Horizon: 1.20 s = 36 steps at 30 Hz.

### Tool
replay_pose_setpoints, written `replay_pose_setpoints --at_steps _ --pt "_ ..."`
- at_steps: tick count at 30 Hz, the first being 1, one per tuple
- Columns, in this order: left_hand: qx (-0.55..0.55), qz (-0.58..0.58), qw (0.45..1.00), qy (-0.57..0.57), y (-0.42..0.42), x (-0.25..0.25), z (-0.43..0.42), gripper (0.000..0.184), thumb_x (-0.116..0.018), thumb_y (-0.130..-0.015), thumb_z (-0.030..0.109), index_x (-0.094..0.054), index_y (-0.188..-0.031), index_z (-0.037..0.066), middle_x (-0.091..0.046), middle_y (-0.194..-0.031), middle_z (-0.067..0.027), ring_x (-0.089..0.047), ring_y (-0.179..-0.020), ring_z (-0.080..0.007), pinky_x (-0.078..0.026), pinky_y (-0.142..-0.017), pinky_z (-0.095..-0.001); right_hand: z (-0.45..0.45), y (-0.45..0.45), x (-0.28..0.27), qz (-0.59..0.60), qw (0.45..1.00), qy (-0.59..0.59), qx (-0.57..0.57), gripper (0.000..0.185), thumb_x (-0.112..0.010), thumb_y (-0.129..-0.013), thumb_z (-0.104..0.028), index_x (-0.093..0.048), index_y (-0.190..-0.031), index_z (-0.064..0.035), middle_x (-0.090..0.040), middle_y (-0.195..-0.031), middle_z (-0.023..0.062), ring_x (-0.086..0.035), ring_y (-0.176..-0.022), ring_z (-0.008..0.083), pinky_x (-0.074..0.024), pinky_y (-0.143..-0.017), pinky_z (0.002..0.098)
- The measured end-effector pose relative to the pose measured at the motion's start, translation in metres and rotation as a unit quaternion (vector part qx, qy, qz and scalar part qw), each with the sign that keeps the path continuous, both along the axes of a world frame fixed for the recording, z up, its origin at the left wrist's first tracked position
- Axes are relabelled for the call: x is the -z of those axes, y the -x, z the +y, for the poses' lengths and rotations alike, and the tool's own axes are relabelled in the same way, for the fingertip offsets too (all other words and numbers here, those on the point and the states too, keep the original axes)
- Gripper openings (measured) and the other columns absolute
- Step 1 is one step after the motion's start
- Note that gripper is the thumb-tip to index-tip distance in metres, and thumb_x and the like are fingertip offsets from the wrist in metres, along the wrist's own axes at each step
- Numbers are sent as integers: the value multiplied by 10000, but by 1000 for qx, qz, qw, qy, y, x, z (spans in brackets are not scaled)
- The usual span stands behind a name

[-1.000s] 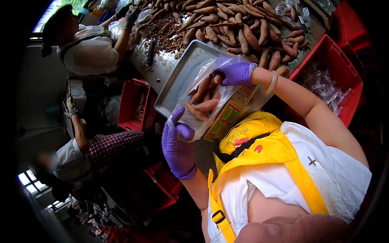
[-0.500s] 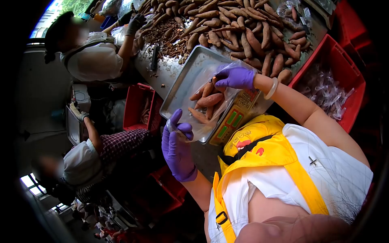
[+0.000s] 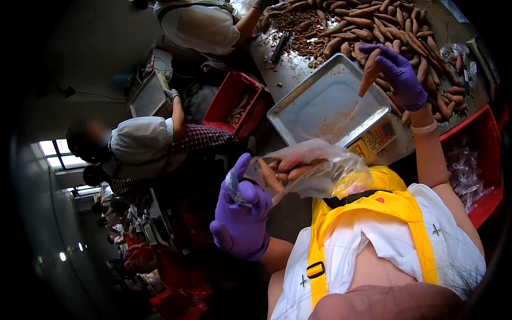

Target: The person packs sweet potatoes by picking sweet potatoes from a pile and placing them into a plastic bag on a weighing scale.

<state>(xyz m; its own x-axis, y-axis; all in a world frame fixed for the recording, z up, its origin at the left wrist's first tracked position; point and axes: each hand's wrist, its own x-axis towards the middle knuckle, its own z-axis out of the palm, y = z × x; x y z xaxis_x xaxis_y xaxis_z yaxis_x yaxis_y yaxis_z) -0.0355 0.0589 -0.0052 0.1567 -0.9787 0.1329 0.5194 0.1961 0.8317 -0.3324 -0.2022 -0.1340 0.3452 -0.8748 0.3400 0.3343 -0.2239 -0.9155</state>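
Sweet potato (image 3: 369, 73): clasped in our right hand (image 3: 397, 77), by the tray's (image 3: 281, 120) right rim; long axis steep, free tip down, slightly left.
Bag (image 3: 346, 166): grasped at its edge by our left hand (image 3: 242, 221); film hazes contents.
Co-worker (image 3: 197, 26): head cut off.

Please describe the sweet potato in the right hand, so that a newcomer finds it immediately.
Start from the heap of sweet potatoes, then find the metal tray beside it. There, the purple-gloved right hand holds one sweet potato, tapered end towards the tray. Unlike its neighbours in the heap, it is held alone.
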Motion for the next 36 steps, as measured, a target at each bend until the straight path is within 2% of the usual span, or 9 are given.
replay_pose_setpoints --at_steps 2,5,6,8,10,16,27,28,36 --pt "-31 9 999 5 -2 -4 15 1118 -653 -838 571 -101 -1447 -186 -574 -1008 -62 -444 -691 -100 -364 -647 -251 -4 -20 25 186 982 -6 1 205 -563 -983 -139 -655 -1125 -24 -641 -951 39 -607 -814 104 -491 -809 259" --pt "-81 -10 997 15 -13 -3 39 1079 -652 -857 538 -95 -1454 -167 -563 -992 -54 -420 -670 -86 -353 -623 -223 2 -63 55 497 847 189 18 187 -675 -813 -207 -675 -898 -40 -635 -934 183 -623 -806 363 -508 -793 436" --pt "-103 -9 995 12 -17 -3 48 1063 -653 -862 524 -97 -1458 -159 -566 -999 -56 -420 -676 -88 -354 -621 -222 -5 -77 77 557 801 218 -11 170 -661 -814 -218 -686 -877 -62 -642 -908 187 -631 -839 361 -512 -786 440" --pt "-151 -14 988 -8 -20 -2 66 1029 -651 -875 492 -98 -1464 -144 -570 -1015 -61 -422 -691 -91 -353 -617 -221 -5 -90 102 545 805 232 -31 225 -667 -800 -248 -695 -910 -53 -656 -958 193 -630 -894 373 -505 -808 458" --pt "-185 -14 982 -18 -26 1 85 995 -645 -889 453 -90 -1467 -138 -573 -1055 -80 -423 -706 -93 -353 -617 -223 1 -89 99 525 820 228 -21 460 -668 -823 -271 -609 -1233 -71 -639 -1096 193 -607 -1042 370 -482 -922 434" --pt "-251 9 968 10 -44 -1 136 978 -642 -908 404 -52 -1483 -122 -500 -1019 -75 -392 -715 -98 -329 -616 -228 -21 -35 87 400 910 95 61 424 -635 -919 -221 -560 -1320 -107 -697 -1053 165 -679 -936 297 -529 -848 360" --pt "-309 -40 950 -2 -69 -8 152 947 -611 -921 383 -47 -1491 -121 -505 -1167 -110 -427 -806 -131 -351 -677 -249 7 15 111 350 934 65 36 288 -643 -935 -192 -666 -1218 -139 -708 -1098 87 -673 -975 159 -514 -888 279" --pt "-304 -43 952 1 -70 -10 153 948 -607 -923 389 -46 -1490 -122 -505 -1169 -110 -429 -811 -131 -355 -681 -253 8 15 112 354 931 76 39 317 -654 -928 -164 -655 -1244 -136 -712 -1108 43 -640 -953 88 -516 -879 261" --pt "-272 -81 958 35 -60 -35 123 1008 -647 -889 329 26 -1491 -120 -467 -1232 -131 -413 -828 -139 -355 -696 -269 11 -1 105 359 928 92 46 270 -658 -921 -168 -686 -1187 -131 -712 -1089 72 -663 -942 134 -522 -858 269"
